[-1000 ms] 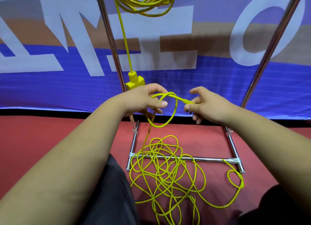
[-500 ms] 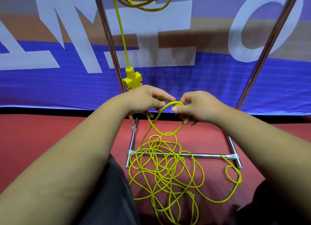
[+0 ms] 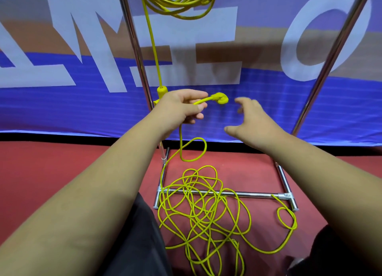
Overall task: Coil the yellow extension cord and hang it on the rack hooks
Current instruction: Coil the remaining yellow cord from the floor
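A yellow extension cord lies in a loose tangle [image 3: 202, 213] on the red floor over the rack's base bar [image 3: 248, 194]. My left hand [image 3: 182, 108] pinches the cord just behind its yellow plug [image 3: 221, 99], which points right. From that hand the cord drops and curls in a loop [image 3: 194, 151]. My right hand [image 3: 254, 122] hovers beside the plug, fingers spread, holding nothing. A coiled bundle of yellow cord [image 3: 179, 0] hangs at the top, and a strand runs down to a yellow socket block [image 3: 161, 91] half hidden behind my left hand.
Two chrome rack uprights rise left [image 3: 134, 48] and right [image 3: 334, 52]. A blue banner with white letters [image 3: 62, 102] stands right behind the rack. My dark-clothed knees [image 3: 142, 234] fill the lower frame, close to the tangle.
My right hand has let go of the cord and moved off to the right, fingers spread. The plug end now sticks out of my left hand, and the loop hangs lower.
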### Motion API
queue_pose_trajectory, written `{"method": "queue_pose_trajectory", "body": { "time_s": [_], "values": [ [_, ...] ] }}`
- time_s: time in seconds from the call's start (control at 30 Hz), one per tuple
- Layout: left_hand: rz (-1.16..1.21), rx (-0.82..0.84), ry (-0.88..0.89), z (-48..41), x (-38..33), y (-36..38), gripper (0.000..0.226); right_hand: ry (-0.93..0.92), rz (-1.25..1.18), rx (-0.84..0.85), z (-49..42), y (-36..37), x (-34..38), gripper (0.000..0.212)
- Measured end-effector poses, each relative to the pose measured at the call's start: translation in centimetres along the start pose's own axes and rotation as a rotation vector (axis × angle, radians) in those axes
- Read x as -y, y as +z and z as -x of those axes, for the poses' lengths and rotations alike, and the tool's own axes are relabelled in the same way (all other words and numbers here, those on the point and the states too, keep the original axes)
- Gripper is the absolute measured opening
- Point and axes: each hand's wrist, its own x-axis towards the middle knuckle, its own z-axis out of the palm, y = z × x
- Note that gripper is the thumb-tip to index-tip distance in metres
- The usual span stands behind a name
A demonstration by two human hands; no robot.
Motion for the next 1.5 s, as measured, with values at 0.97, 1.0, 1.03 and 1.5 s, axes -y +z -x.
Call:
{"method": "queue_pose_trajectory", "body": {
  "time_s": [0.97,1.0,1.03,1.5],
  "values": [
    [-0.427,0.129,-0.019,-2.0,3.2,6.4,0.021,0.017,-0.468,-0.032,0.5,-2.9,1.3,0.02],
    [-0.423,0.081,-0.015,-2.2,3.2,6.4,0.024,0.052,-0.484,-0.025,0.6,-2.8,1.3,0.026],
    [-0.414,0.039,-0.008,-2.4,3.1,6.5,0.026,0.091,-0.514,-0.011,0.8,-2.8,1.4,0.035],
    [-0.473,-0.073,0.243,-3.4,3.0,6.3,0.018,0.184,-0.613,0.33,1.0,-3.4,0.3,0.053]
  ]
}}
